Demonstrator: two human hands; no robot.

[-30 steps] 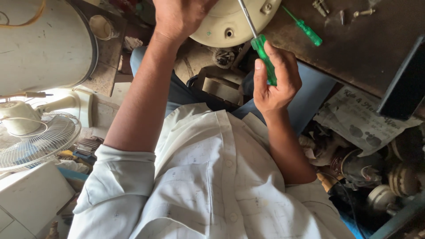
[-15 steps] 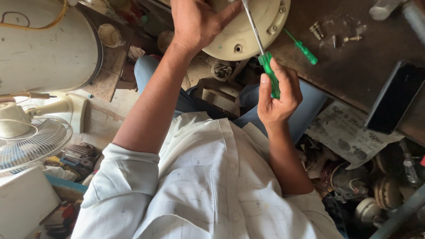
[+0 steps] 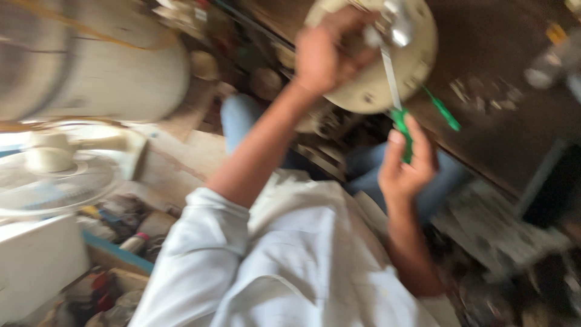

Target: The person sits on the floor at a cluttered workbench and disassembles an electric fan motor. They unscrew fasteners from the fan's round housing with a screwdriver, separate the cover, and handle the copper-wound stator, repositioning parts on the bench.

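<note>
My left hand (image 3: 327,57) grips the rim of a round cream motor housing (image 3: 417,72) at the edge of a dark workbench (image 3: 514,91). My right hand (image 3: 405,166) is closed around the green handle of a screwdriver (image 3: 400,130). Its metal shaft runs up to the metal hub in the middle of the housing. A second, thinner green screwdriver (image 3: 445,112) lies on the bench just right of the housing. The whole frame is motion-blurred.
A large cream drum-shaped casing (image 3: 109,72) fills the upper left, with a white table fan (image 3: 54,175) below it. A sheet of newspaper (image 3: 496,224) and a dark flat object (image 3: 554,181) sit at the right. Cluttered parts lie at the lower left and lower right.
The view has swung, so the housing and both hands sit lower and more central. Both hands keep their hold. The picture has become blurred.
</note>
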